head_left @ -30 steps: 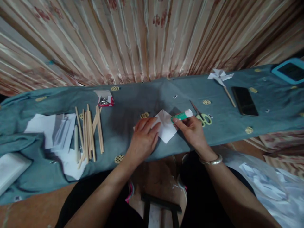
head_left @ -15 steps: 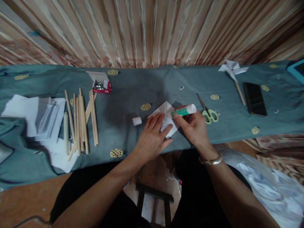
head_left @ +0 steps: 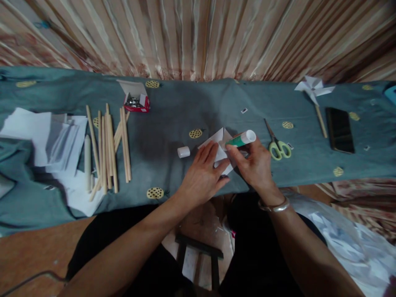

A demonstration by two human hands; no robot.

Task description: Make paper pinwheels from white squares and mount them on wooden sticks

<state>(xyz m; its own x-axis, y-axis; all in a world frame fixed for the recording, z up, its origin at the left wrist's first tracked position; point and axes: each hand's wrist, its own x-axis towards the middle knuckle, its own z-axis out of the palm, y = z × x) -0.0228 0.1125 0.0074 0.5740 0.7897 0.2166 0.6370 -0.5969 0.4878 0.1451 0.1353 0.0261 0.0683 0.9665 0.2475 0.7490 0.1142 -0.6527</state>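
Observation:
A green-and-white glue stick is gripped in my right hand, its tip down on a small piece of folded white paper. My left hand lies over the left part of that paper, fingers stretched out and pressing it against the cloth. Part of the paper is hidden under both hands. To the left of the paper lies the white glue cap. Scissors with light green handles rest to the right of my right hand.
On the left are wooden sticks, a pale candle-like rod and white paper sheets. An open red box holds shiny metal pieces. A paper pinwheel and a black phone lie at right. A plastic bag sits below.
The camera view has shifted slightly, so things on the table appear a little higher and farther right. The glue stick tilts a little differently at the paper; my left hand stays on it.

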